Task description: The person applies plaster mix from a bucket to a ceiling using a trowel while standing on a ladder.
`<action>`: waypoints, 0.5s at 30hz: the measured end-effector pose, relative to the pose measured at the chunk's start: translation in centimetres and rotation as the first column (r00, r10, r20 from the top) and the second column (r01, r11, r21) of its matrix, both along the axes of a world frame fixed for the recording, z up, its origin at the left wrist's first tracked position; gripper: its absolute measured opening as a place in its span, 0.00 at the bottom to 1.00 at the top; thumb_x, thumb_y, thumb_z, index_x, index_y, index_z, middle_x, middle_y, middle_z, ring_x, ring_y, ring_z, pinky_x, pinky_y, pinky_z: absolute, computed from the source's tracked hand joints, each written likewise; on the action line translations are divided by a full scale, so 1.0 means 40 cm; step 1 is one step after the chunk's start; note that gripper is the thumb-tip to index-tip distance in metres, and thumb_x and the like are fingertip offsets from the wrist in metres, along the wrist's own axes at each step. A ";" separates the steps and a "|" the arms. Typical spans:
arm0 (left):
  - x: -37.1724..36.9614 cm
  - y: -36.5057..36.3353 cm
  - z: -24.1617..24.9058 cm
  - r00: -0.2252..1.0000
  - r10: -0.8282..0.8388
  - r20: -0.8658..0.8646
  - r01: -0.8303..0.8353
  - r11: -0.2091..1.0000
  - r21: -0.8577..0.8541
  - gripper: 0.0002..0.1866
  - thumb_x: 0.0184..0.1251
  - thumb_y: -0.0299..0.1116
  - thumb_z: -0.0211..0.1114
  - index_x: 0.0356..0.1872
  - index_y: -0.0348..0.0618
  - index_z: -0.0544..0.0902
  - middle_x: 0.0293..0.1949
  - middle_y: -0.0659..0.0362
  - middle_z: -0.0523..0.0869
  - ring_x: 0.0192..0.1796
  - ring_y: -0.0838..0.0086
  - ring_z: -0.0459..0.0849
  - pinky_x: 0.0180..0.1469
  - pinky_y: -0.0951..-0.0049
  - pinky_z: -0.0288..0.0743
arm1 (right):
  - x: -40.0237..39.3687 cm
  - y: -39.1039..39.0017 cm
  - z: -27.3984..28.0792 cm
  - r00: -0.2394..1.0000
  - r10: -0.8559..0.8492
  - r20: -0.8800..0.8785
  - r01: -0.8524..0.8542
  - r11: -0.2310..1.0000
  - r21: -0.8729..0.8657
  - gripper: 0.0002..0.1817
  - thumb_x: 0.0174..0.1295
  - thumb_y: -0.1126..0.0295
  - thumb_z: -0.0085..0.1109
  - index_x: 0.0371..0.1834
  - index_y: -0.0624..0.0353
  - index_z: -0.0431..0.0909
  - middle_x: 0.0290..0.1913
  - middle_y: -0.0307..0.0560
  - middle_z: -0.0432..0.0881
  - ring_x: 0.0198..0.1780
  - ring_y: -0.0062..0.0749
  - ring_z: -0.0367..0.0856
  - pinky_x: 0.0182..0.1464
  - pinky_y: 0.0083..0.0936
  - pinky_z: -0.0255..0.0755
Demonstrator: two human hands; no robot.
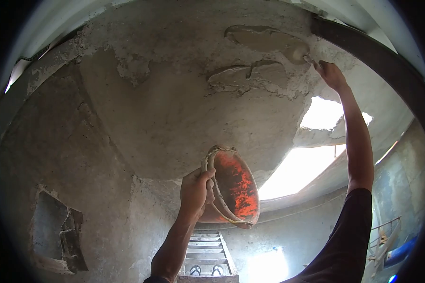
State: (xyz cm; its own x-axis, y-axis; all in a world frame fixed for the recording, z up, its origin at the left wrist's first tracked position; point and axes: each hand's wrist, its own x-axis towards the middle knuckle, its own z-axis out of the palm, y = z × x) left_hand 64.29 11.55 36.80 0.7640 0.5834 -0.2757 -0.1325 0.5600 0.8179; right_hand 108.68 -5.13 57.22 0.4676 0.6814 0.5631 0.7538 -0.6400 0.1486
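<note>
My left hand (pixel 197 191) is closed round the rim of an orange-red plastic bowl (pixel 244 188) smeared with grey mortar; the bowl is tilted, its opening facing me. High on the right, my right hand (pixel 333 75) grips the handle of a trowel (pixel 299 53), whose blade is pressed against the wall. Fresh wet mortar (pixel 264 39) lies in a smooth patch beside the blade. Below it, a second, rougher patch of mortar (pixel 250 75) clings to the wall. Part of the trowel's handle is hidden in my fingers.
The grey plastered wall (pixel 127 127) fills most of the view. A ladder (pixel 208 250) stands below, with two sandalled feet (pixel 205 270) at its lower end. A dark curved beam (pixel 378 56) runs along the upper right. Bright openings (pixel 295 170) and a wall recess (pixel 52 226) show.
</note>
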 end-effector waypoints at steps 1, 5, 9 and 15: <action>0.000 -0.003 -0.003 1.000 -0.009 0.000 0.009 1.000 -0.001 0.11 0.65 0.30 0.59 0.23 0.45 0.71 0.11 0.69 0.64 0.08 0.86 0.55 0.10 0.80 0.45 | 0.002 -0.011 -0.006 1.000 -0.009 0.000 0.009 1.000 -0.001 0.26 0.69 0.49 0.43 0.39 0.65 0.76 0.28 0.64 0.78 0.35 0.60 0.78 0.39 0.46 0.69; -0.007 -0.019 -0.006 0.999 -0.024 -0.041 0.023 0.999 -0.025 0.11 0.65 0.30 0.59 0.23 0.45 0.71 0.11 0.69 0.65 0.08 0.87 0.55 0.10 0.80 0.45 | 0.006 -0.032 -0.026 0.999 -0.043 0.011 0.042 0.998 0.040 0.25 0.67 0.49 0.45 0.36 0.63 0.77 0.28 0.63 0.79 0.37 0.60 0.78 0.40 0.47 0.69; -0.040 -0.031 -0.010 0.999 -0.014 -0.034 0.013 0.999 -0.030 0.11 0.66 0.30 0.59 0.23 0.44 0.71 0.12 0.69 0.66 0.08 0.87 0.55 0.10 0.81 0.45 | 0.029 -0.020 -0.062 0.999 -0.037 -0.018 0.039 0.994 0.105 0.24 0.66 0.48 0.45 0.36 0.60 0.77 0.29 0.64 0.79 0.38 0.60 0.78 0.40 0.48 0.70; -0.093 -0.053 -0.013 0.995 -0.037 -0.094 0.033 0.999 -0.038 0.07 0.67 0.29 0.57 0.28 0.45 0.73 0.11 0.73 0.61 0.09 0.88 0.54 0.11 0.81 0.46 | 0.187 -0.098 -0.201 0.988 -0.124 0.089 0.117 0.990 0.084 0.25 0.67 0.48 0.44 0.38 0.61 0.79 0.33 0.61 0.82 0.38 0.52 0.81 0.41 0.44 0.72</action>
State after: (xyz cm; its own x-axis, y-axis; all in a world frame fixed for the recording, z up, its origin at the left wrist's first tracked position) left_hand 60.57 9.42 36.29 0.7533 0.5450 -0.3680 -0.0355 0.5925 0.8048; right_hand 116.17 -9.03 49.18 0.4866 0.5753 0.6575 0.6555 -0.7380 0.1606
